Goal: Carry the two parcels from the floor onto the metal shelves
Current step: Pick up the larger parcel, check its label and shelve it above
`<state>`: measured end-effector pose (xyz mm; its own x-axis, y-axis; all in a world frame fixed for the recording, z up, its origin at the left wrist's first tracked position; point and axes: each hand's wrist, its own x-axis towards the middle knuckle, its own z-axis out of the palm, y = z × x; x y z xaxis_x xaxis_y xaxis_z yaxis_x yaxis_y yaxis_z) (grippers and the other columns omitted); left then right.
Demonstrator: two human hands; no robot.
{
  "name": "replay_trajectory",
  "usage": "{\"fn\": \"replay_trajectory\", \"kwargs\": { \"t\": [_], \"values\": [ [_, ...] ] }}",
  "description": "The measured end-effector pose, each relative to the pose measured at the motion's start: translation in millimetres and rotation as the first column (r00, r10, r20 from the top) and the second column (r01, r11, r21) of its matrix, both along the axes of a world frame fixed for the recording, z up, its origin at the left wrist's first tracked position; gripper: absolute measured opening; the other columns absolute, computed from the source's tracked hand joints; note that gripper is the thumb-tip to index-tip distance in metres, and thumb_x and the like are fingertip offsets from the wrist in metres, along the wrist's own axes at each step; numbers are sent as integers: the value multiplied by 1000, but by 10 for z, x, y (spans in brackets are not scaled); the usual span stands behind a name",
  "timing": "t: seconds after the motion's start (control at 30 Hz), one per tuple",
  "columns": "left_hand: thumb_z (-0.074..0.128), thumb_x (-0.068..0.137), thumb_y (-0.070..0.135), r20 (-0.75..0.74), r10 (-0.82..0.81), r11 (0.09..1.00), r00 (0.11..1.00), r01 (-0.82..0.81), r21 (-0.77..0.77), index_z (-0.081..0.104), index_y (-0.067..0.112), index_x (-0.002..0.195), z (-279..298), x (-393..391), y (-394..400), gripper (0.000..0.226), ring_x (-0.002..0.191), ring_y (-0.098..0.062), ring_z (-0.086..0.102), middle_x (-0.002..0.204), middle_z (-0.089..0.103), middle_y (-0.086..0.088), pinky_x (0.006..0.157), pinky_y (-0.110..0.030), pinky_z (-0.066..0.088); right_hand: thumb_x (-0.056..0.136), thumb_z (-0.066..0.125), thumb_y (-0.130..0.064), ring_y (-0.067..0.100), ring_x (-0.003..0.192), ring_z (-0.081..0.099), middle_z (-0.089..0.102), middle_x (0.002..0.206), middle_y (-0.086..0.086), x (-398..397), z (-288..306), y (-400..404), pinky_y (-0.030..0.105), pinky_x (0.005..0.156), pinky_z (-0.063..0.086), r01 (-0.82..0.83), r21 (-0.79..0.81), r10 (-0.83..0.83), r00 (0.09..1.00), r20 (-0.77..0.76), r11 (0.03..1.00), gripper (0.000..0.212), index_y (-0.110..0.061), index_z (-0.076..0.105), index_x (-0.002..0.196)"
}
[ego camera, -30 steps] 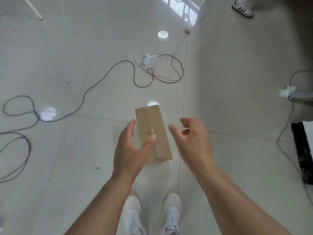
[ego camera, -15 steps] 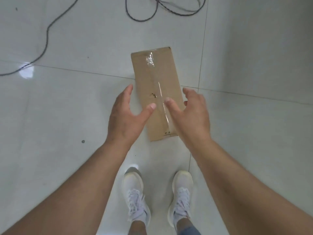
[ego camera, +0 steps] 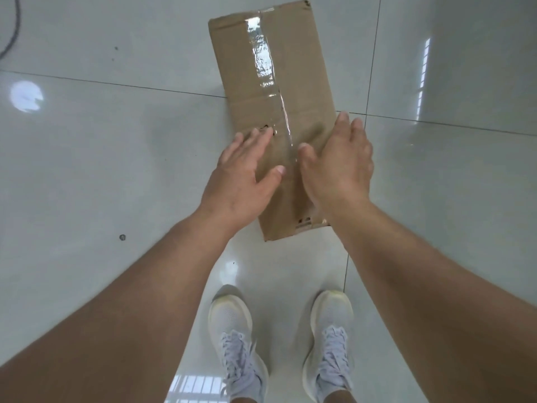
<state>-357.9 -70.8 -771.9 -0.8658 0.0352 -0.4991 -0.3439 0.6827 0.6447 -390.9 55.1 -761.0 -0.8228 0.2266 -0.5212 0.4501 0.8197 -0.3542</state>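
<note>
A long brown cardboard parcel (ego camera: 273, 82), sealed lengthwise with clear tape, lies flat on the white tiled floor just ahead of my feet. My left hand (ego camera: 241, 173) hovers over its near left part, fingers spread, thumb pointing inward. My right hand (ego camera: 340, 161) is over the near right part, fingers reaching along the right edge. Both hands are open and hold nothing; whether they touch the cardboard I cannot tell. No second parcel and no metal shelves are in view.
My two white sneakers (ego camera: 238, 347) stand right behind the parcel. A dark cable (ego camera: 13, 27) crosses the floor at the top left corner. Glossy tiles (ego camera: 101, 146) with dark grout lines surround everything.
The view has dropped closer to the parcel, which now looks much larger. Both hands have come down from beside and above the parcel to over its near half.
</note>
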Motion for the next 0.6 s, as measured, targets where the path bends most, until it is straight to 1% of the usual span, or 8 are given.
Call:
{"fn": "replay_trajectory", "kwargs": {
  "t": [0.1,0.2,0.27,0.33,0.37,0.43,0.5,0.6],
  "values": [
    [44,93,35,1,52,997,999,-52,-64,19,26,147,-50,55,-42,60,146,-12,7,158,18,7,111,-23,7,90,48,-30,27,137,31,37,146,8,40,-18,-37,42,114,20,-1,-16,1,1000,7,1000,68,-13,17,147],
    [43,90,45,-1,244,959,970,-241,-146,23,20,146,-80,104,-126,64,142,-23,24,154,30,-3,115,-39,21,88,47,-26,25,121,48,53,128,5,68,54,-152,42,106,33,-16,-110,8,997,-73,994,55,-16,34,140],
    [39,81,64,52,386,915,921,-375,-149,23,21,146,-110,128,-207,79,139,-27,30,152,34,-7,113,-44,25,88,45,-25,26,107,56,62,115,3,91,100,-256,44,96,42,-62,-214,47,996,-74,975,44,-20,44,132],
    [33,66,81,114,537,843,836,-531,-85,23,24,145,-116,130,-280,97,137,-27,34,150,37,-6,112,-46,28,90,42,-25,26,109,55,61,119,2,126,103,-337,41,94,43,-131,-240,124,991,-42,962,39,-21,50,128],
    [32,62,84,138,591,806,795,-588,-70,22,25,145,-110,132,-309,102,137,-27,34,150,37,-6,112,-46,28,90,41,-24,25,112,54,58,124,2,140,87,-360,40,95,42,-152,-234,149,988,-29,960,39,-20,50,128],
    [34,60,83,157,649,759,744,-649,-61,23,26,144,-131,166,-372,102,137,-24,35,150,37,-3,111,-46,29,91,41,-24,24,115,52,53,128,2,166,41,-382,41,97,41,-172,-219,174,985,-10,961,39,-19,50,128],
    [42,64,76,144,672,739,726,-667,-88,28,22,142,-142,206,-418,95,134,-24,39,146,41,-1,109,-47,32,91,42,-26,22,115,51,51,128,2,190,-6,-379,40,97,41,-168,-201,170,985,-4,965,39,-19,49,129],
    [54,77,49,106,723,688,683,-696,-204,29,16,140,-181,263,-475,75,134,-26,37,147,37,-3,106,-46,25,92,42,-29,20,119,48,46,132,0,224,-62,-345,37,95,42,-153,-169,157,988,9,974,40,-21,47,131]
  ]
}}
